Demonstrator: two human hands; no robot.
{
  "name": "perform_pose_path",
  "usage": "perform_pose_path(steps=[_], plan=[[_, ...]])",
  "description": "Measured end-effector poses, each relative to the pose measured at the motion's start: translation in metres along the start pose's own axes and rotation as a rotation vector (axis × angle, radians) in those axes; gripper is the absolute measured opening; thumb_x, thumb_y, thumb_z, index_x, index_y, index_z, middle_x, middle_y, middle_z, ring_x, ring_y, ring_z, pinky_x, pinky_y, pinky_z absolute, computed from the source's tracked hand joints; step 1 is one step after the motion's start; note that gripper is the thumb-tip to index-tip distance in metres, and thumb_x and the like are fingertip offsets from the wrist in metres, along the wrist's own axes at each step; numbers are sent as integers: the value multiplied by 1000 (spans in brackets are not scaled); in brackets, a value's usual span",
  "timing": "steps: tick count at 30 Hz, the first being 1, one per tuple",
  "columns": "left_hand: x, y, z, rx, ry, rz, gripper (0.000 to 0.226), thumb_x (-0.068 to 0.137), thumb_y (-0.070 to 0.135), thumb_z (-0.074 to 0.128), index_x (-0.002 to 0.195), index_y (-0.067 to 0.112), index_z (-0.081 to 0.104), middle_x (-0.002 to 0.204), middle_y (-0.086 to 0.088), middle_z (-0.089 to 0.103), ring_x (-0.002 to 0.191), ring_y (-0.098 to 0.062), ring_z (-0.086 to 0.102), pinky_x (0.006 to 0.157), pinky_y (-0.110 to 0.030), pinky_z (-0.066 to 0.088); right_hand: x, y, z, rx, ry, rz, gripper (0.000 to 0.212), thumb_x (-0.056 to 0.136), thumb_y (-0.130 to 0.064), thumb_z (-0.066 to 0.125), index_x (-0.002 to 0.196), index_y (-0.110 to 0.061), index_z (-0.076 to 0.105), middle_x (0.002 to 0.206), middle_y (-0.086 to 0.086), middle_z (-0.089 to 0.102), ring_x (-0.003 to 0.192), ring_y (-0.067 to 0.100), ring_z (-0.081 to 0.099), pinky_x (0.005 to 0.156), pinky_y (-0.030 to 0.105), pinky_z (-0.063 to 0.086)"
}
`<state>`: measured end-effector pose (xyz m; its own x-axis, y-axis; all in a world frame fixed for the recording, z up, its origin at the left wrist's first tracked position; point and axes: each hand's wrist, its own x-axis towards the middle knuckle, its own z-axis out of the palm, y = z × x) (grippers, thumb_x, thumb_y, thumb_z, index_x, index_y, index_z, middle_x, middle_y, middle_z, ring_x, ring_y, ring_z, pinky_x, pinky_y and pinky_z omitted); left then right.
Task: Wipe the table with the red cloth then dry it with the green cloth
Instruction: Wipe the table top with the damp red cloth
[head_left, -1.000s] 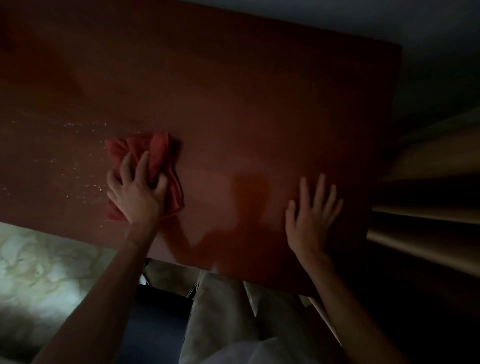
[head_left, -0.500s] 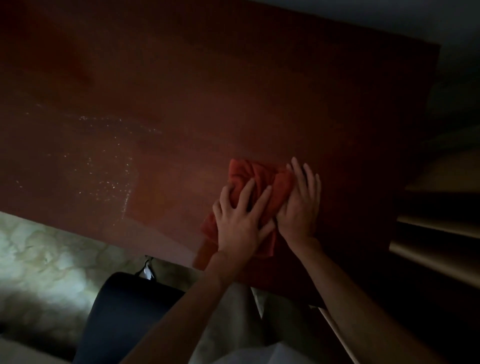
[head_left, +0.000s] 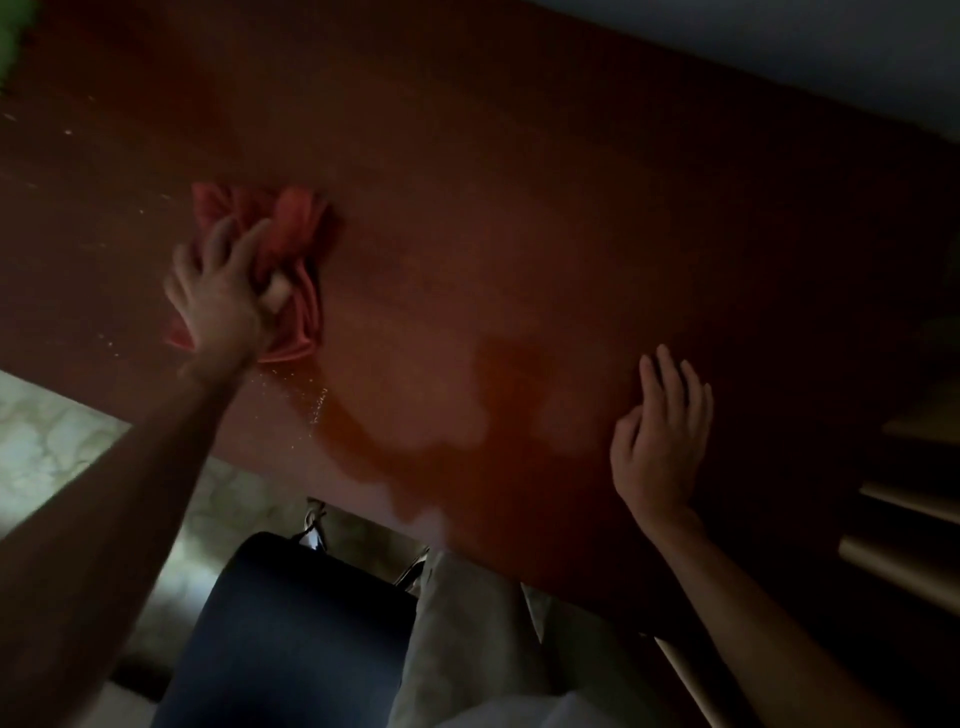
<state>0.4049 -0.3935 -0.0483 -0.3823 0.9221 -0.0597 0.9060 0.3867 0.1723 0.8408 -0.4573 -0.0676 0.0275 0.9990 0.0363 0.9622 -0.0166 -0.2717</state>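
Observation:
The scene is dim. A crumpled red cloth (head_left: 291, 228) lies on the reddish-brown table (head_left: 519, 182), left of centre. My left hand (head_left: 218, 296) presses down on the cloth's near side, fingers spread over it and blurred by motion. My right hand (head_left: 660, 436) rests flat on the table near its front right edge, fingers apart, holding nothing. Small water droplets (head_left: 317, 402) glint on the table just below the cloth. A sliver of something green (head_left: 13, 36) shows at the top left corner; I cannot tell whether it is the green cloth.
A dark chair seat (head_left: 291, 634) sits below the table's front edge, over a pale marbled floor (head_left: 47, 452). Light fabric of my clothing (head_left: 467, 639) hangs at bottom centre. Pale shelf edges (head_left: 904, 499) stand to the right of the table.
My left hand has swept the red cloth from beside my right hand back to the left. My right hand has come off the cloth and lies flat on the table.

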Motion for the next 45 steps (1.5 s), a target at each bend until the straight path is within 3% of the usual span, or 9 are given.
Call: perform_pose_path(steps=[4,11,15,22,26,32,38,41,45], plan=[[-8,24,2,12,-4,-49,67,82,54,44,144,28,46,153,-8,39,130,-52,34,105,-59,31,0,-3,0,-49,1,1,53,91,-17,38,143,-10,43,154,10,37,141,32,33,118,51,20],[-111,141,25,1,-144,278,69,78,56,49,143,34,49,148,-6,44,122,-53,41,90,-62,43,-1,-3,2,-48,29,12,50,92,-15,40,142,-9,45,152,9,40,140,32,35,117,51,23],[-177,190,35,-35,-227,422,78,68,53,73,141,37,51,146,-3,48,118,-45,41,87,-55,46,-1,-5,1,-36,11,16,52,90,-14,41,141,-10,46,152,7,40,141,31,34,118,49,22],[-212,141,40,-35,-130,621,92,62,53,82,143,39,42,148,3,38,121,-40,38,83,-54,51,0,-4,0,-5,-7,33,52,89,-16,39,141,-11,46,152,6,40,141,30,34,119,47,20],[-180,59,32,-31,-75,468,77,73,53,67,144,39,39,151,3,37,117,-43,43,84,-54,46,0,-6,-2,13,-31,51,52,90,-17,39,141,-11,46,152,6,40,142,28,33,119,48,20],[-83,-51,2,-29,30,115,62,76,48,55,135,30,57,143,-4,52,111,-44,47,86,-50,41,-1,-7,-2,-8,-41,70,53,90,-19,38,142,-11,45,153,6,39,142,29,32,118,50,22],[-79,-24,3,-79,64,-91,64,79,50,50,136,24,58,144,-8,49,117,-48,43,93,-54,38,-2,-7,1,-19,-2,40,51,90,-15,40,140,-9,46,150,10,41,139,32,34,116,51,25],[-131,36,16,-100,44,52,67,72,48,52,135,27,57,144,-6,50,116,-44,40,89,-57,42,-3,-7,3,-27,14,27,50,90,-14,41,139,-7,46,149,12,42,139,33,35,115,51,25],[-180,127,34,-44,-93,465,75,71,57,61,142,39,44,148,3,40,123,-43,35,84,-63,47,-4,-10,2,-26,3,40,50,90,-16,39,139,-8,46,150,11,42,139,33,34,116,51,24]])
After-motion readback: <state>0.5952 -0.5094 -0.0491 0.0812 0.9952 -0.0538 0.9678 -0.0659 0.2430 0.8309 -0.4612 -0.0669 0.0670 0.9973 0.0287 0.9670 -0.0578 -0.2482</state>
